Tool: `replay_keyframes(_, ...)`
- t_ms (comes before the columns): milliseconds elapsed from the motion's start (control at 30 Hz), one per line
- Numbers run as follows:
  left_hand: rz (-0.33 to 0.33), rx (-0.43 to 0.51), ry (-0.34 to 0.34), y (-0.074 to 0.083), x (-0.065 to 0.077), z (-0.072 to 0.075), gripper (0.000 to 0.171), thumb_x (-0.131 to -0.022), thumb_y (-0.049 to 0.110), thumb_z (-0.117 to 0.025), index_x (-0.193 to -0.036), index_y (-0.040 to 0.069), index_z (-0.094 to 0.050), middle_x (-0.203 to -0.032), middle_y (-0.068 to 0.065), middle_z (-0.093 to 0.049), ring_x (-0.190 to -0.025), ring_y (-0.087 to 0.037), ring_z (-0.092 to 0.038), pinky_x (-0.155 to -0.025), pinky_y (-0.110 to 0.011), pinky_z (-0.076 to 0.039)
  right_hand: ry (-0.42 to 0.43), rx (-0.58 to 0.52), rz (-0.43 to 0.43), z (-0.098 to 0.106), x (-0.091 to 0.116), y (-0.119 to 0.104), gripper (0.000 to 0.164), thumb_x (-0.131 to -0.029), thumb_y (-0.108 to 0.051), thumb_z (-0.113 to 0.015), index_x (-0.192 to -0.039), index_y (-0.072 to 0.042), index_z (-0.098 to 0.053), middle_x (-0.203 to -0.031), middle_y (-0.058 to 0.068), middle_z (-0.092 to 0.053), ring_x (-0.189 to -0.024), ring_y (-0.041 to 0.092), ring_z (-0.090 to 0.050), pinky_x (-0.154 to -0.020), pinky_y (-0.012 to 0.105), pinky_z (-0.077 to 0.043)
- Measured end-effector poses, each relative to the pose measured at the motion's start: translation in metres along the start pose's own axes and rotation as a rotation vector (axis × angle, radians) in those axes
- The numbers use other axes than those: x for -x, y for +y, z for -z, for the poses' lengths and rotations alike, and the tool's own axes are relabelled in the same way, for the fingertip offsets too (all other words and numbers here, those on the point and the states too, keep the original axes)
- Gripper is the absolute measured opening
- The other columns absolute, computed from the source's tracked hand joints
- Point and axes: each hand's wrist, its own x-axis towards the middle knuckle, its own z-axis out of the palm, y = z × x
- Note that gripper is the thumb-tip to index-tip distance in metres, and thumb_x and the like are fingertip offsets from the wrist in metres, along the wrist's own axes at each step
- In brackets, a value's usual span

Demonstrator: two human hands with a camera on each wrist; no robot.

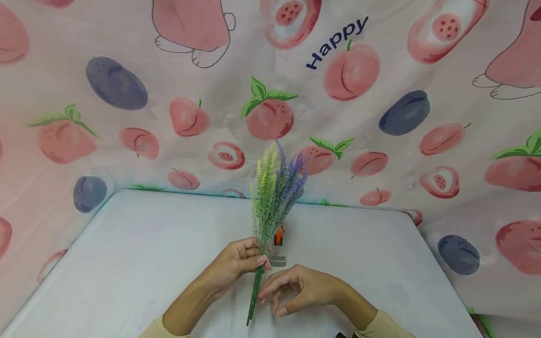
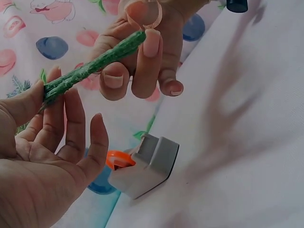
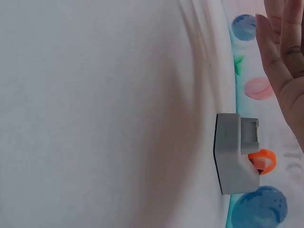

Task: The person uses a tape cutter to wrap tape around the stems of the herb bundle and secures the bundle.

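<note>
A bunch of artificial lavender (image 1: 276,197), yellow-green and purple, stands nearly upright with its green wrapped stems (image 2: 90,66) lowermost. My left hand (image 1: 238,260) pinches it between thumb and fingers at the top of the stems. Close to the lower stems, my right hand (image 1: 306,288) has loosely bent fingers, its thumb apart. In the left wrist view its fingertips come near the stem end, where a thin curled peach-toned strip (image 2: 145,19) shows; whether the strip sticks to a finger or the stem is unclear. Part of a hand (image 3: 289,71) appears in the right wrist view.
A grey tape dispenser (image 1: 278,256) with an orange core (image 2: 118,159) stands on the white-covered table (image 1: 160,244), just behind the hands. A fruit-printed cloth (image 1: 236,117) rises behind the table. A small dark object (image 1: 340,335) shows at the bottom edge.
</note>
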Motion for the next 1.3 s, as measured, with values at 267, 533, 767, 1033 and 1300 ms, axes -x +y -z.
replay_keyframes(267, 0.023, 0.020, -0.013, -0.0019, -0.0004, -0.0018, 0.025, -0.101, 0.016, -0.064, -0.117, -0.002, -0.058, -0.095, -0.002, -0.071, -0.093, -0.017, -0.068, -0.090, -0.032, -0.056, 0.009, 0.088, 0.025, -0.0009, -0.0002, -0.0033, 0.034, -0.096, 0.000, -0.067, -0.129, 0.008, -0.063, -0.133, 0.024, -0.062, -0.115, 0.024, -0.065, -0.099, 0.047, -0.053)
replay_keyframes(533, 0.012, 0.036, -0.035, 0.0017, 0.0009, -0.0036, 0.033, -0.102, 0.016, -0.063, -0.124, -0.007, -0.054, -0.095, -0.003, -0.071, -0.093, -0.016, -0.069, -0.091, -0.032, -0.056, 0.028, 0.171, 0.021, -0.0001, 0.0003, -0.0058, 0.037, -0.096, -0.005, -0.069, -0.132, 0.003, -0.064, -0.130, 0.023, -0.062, -0.109, 0.028, -0.066, -0.100, 0.043, -0.053)
replay_keyframes(767, -0.008, 0.033, -0.045, 0.0033, 0.0018, -0.0046, 0.030, -0.102, 0.015, -0.062, -0.123, -0.005, -0.055, -0.096, -0.003, -0.071, -0.094, -0.017, -0.068, -0.093, -0.033, -0.056, 0.064, 0.120, -0.026, 0.0004, 0.0027, -0.0059, 0.042, -0.096, -0.005, -0.069, -0.137, 0.000, -0.060, -0.127, 0.028, -0.061, -0.102, 0.010, -0.068, -0.092, 0.042, -0.057)
replay_keyframes(1033, -0.038, -0.015, -0.070, 0.0008, -0.0002, -0.0079, 0.017, -0.102, 0.016, -0.062, -0.108, 0.001, -0.058, -0.097, -0.004, -0.072, -0.092, -0.018, -0.069, -0.090, -0.030, -0.053, 0.058, 0.035, -0.074, -0.0012, 0.0015, -0.0068, 0.047, -0.098, -0.004, -0.066, -0.143, 0.002, -0.054, -0.126, 0.040, -0.057, -0.100, 0.009, -0.068, -0.087, 0.036, -0.056)
replay_keyframes(1300, -0.087, -0.081, -0.088, 0.0021, -0.0027, -0.0093, 0.016, -0.102, 0.015, -0.062, -0.102, -0.001, -0.058, -0.095, -0.005, -0.072, -0.093, -0.023, -0.070, -0.095, -0.034, -0.051, 0.022, 0.017, -0.052, 0.0002, 0.0002, -0.0069, 0.052, -0.097, -0.001, -0.065, -0.147, 0.004, -0.048, -0.139, 0.023, -0.060, -0.100, 0.013, -0.068, -0.086, 0.033, -0.053)
